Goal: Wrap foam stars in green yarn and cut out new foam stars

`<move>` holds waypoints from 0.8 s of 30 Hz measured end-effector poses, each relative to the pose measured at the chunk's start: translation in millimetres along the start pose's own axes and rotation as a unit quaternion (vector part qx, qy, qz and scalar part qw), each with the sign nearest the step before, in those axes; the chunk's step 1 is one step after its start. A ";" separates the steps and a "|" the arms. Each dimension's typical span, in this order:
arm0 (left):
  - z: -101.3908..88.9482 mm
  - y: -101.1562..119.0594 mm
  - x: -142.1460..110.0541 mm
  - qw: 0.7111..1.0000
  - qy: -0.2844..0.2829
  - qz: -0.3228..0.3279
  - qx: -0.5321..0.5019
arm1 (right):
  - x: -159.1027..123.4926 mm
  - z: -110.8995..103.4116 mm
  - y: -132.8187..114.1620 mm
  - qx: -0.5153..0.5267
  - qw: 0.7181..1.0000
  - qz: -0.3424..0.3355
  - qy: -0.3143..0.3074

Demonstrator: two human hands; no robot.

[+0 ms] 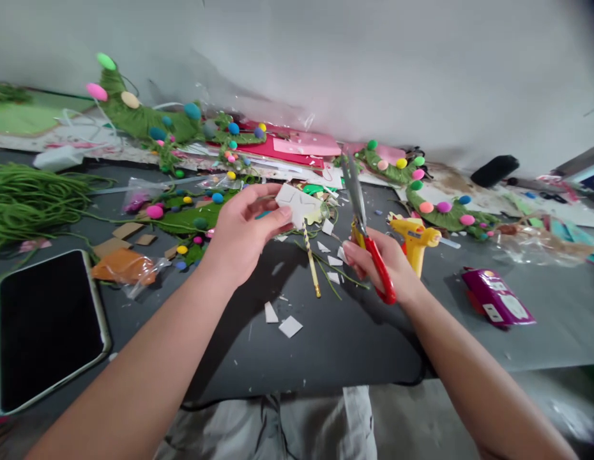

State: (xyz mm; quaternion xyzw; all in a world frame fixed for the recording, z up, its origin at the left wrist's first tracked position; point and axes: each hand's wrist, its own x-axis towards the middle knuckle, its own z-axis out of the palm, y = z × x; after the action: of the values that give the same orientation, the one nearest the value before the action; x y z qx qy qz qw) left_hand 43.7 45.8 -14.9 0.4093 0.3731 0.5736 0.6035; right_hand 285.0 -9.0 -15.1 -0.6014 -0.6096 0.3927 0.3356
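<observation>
Between the thumb and fingers of my left hand [246, 227] is a small white card piece [297, 203] with drawn lines on it. My right hand [380, 259] grips red-handled scissors [357, 198], their blades pointing up and away from me. The scissors are apart from the card. Below the card lies a pencil [311, 262] with a twisted pattern. White card scraps [290, 326] are scattered on the dark table around it. Just beyond my right hand lies a yellow glue gun [416, 237], partly hidden by the hand.
A tablet [50, 329] lies at the left, near green yarn [33, 198] and a bagged orange material [124, 267]. Green yarn-wrapped shapes with coloured pompoms [148, 118] stand along the wall. A purple packet [499, 297] sits at the right.
</observation>
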 end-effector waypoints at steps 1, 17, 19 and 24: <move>-0.4 1.6 0.2 1.000 0.004 0.000 -0.009 | -0.4 0.8 0.0 -0.013 1.000 0.000 -0.009; 8.8 0.0 -9.7 0.999 -0.017 -0.002 -0.052 | -3.3 6.0 -3.9 -0.088 0.994 -0.001 -0.067; 9.8 -3.1 -10.4 0.999 -0.025 -0.004 -0.047 | -3.4 5.9 -5.1 -0.083 0.995 -0.005 -0.059; 11.2 -8.1 -11.4 0.998 -0.036 -0.004 -0.058 | -2.5 5.2 -3.7 -0.071 0.996 -0.006 -0.056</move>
State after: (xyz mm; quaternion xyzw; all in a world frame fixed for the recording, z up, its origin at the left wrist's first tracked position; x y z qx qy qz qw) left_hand 56.4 33.6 -18.2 0.3927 0.3191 0.5771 0.6410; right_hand 278.8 -11.7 -14.1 -0.5975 -0.6568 0.3794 0.2600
